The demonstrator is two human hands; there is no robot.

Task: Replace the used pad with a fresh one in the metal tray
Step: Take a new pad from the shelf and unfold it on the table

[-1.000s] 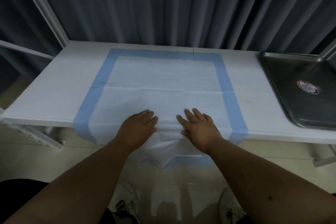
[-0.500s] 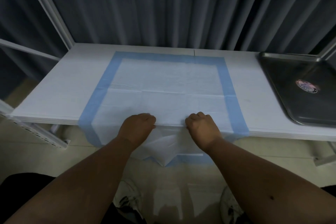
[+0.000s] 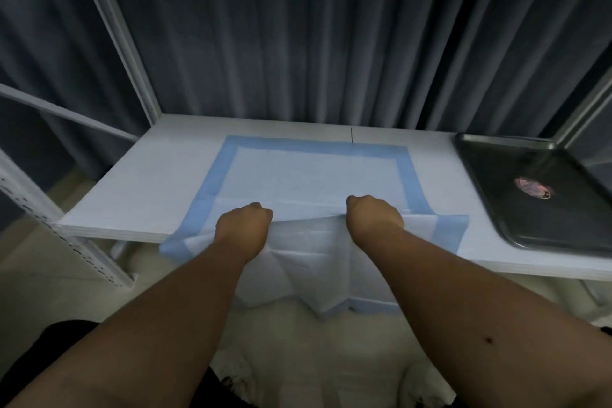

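A white pad with a blue border lies spread on the white table, its near part hanging over the front edge. My left hand grips a fold of the pad near the table's front edge, fingers curled. My right hand grips the same fold a little to the right. The pad's near half is lifted into a ridge between my fists. The metal tray sits at the table's right end, with no pad in it and a round sticker on its floor.
Dark curtains hang behind the table. White frame posts rise at the back left, and another stands at the back right. A perforated white rail runs down at the left. Light floor shows below, with my shoes.
My hands went from lying flat on the pad to closing into fists on it, then pulled the near part up and back, raising a fold. The head view tilted upward.
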